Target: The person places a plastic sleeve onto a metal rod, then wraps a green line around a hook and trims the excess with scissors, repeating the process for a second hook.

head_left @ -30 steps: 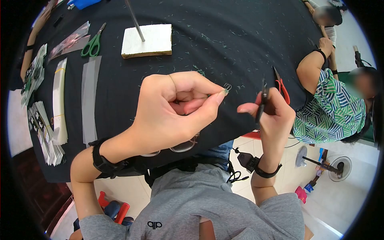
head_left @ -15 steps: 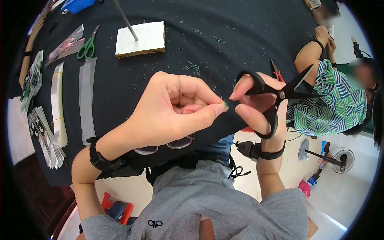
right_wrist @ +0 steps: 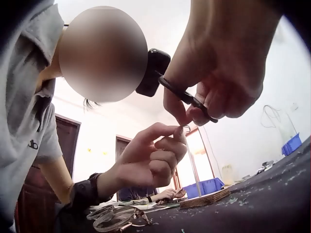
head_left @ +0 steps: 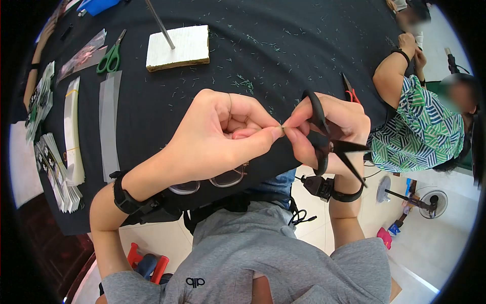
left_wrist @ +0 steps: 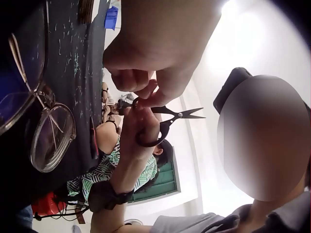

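My left hand [head_left: 207, 142] pinches a tiny piece with green thread [head_left: 282, 127] between thumb and forefinger, its other fingers curled in. A small thin wire loop [right_wrist: 187, 129] shows at these fingertips in the right wrist view. My right hand [head_left: 347, 119] meets the left one, thumb and finger pressed together right at the same piece. Black scissors [head_left: 349, 147] hang on that thumb and finger by their handle loops, the parted blades pointing away from the left hand. Most of the piece is hidden by the fingertips.
A white block [head_left: 179, 48] with an upright metal rod stands on the black cloth. Green scissors [head_left: 112, 58], clear strips [head_left: 109, 126] and packets lie left, red-handled scissors [head_left: 350, 92] right. Eyeglasses [head_left: 228, 176] rest under my left forearm. Another person [head_left: 420, 121] sits at right.
My right hand has turned the scissors out from upright and come left until its fingertips meet the left hand's. The wire loop seen above the left fingertips earlier is now largely covered.
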A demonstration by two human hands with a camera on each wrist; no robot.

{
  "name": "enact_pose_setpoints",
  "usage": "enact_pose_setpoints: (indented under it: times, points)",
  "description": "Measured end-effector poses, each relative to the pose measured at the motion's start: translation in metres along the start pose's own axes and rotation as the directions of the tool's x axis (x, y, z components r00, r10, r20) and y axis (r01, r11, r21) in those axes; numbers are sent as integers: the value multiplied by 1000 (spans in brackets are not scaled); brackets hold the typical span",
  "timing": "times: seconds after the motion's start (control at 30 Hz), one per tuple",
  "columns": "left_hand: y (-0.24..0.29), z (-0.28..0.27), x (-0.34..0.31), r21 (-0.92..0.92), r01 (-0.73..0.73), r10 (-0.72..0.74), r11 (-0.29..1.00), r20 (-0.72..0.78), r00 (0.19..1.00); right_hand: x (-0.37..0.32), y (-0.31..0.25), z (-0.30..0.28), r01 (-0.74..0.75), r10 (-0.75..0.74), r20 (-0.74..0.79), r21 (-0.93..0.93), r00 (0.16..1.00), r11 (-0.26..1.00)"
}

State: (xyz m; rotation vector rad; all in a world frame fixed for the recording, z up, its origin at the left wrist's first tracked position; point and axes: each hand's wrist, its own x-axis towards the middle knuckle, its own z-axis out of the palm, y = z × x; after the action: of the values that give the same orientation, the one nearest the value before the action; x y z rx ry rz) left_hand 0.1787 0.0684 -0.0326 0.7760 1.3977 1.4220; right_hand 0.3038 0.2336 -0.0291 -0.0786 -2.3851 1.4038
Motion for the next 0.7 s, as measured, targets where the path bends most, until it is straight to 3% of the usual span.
enact_pose_setpoints:
  times: [0.13,0.23,0.3,0.37,0.43,0.5,0.57,0.63,0.7]
  points:
    - [-4,-2,2,-79,-10,9,997,-17,1000,-3,-2,4,24,-26,-73,-33,997,999]
    - [-4,-1,0,-19,-61,60,998,-75,995,-10,-5,5,-109,138,-172,170,975,979]
    - [-2,0,-1,14,-86,87,996,-93,992,-15,3,6,-144,182,-222,179,958,973]
    - [1,1,-2,48,-108,113,993,-107,988,-17,4,-4,-235,225,-82,-147,971,961]
    - [3,2,-3,98,-134,147,986,-142,979,-19,5,1,-207,193,-89,-199,977,958]
    - [3,4,-4,84,-144,155,986,-151,976,-25,3,4,-120,93,-84,-416,992,901]
    - [3,6,-6,70,-154,163,986,-156,974,-30,2,9,-177,140,-118,-420,983,890]
    - [4,8,-7,133,-160,182,978,-177,967,-31,-1,11,-116,85,-79,-625,993,772]
    - [4,9,-8,113,-174,192,978,-174,966,-31,2,13,-74,15,-98,-636,995,768]
